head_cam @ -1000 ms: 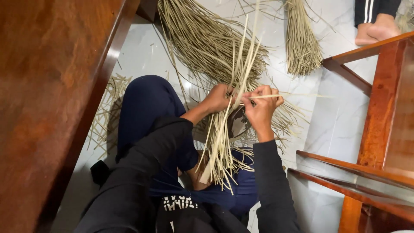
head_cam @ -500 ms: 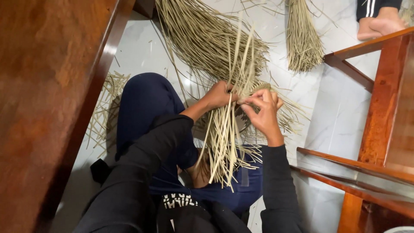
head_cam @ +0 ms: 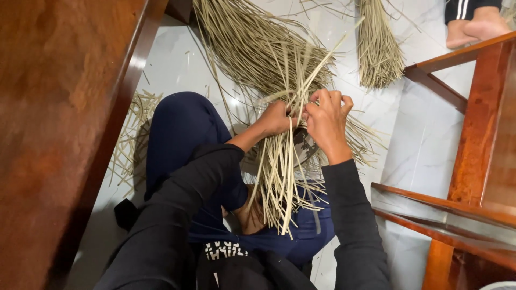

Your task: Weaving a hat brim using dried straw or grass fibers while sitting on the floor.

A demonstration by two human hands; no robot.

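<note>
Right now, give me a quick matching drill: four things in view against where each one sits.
1. left hand
2. big straw heap
3. small straw bundle
4. bare foot

a. top right corner
b. floor, top centre
c. gripping pale strips beside the right hand
d. floor, by the wooden rail's upper end

Pairs: 1-c, 2-b, 3-d, 4-a

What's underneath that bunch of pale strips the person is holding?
Under the strips, held by the left hand and right hand, lie dark blue trousers and a round woven piece, mostly covered.
</note>
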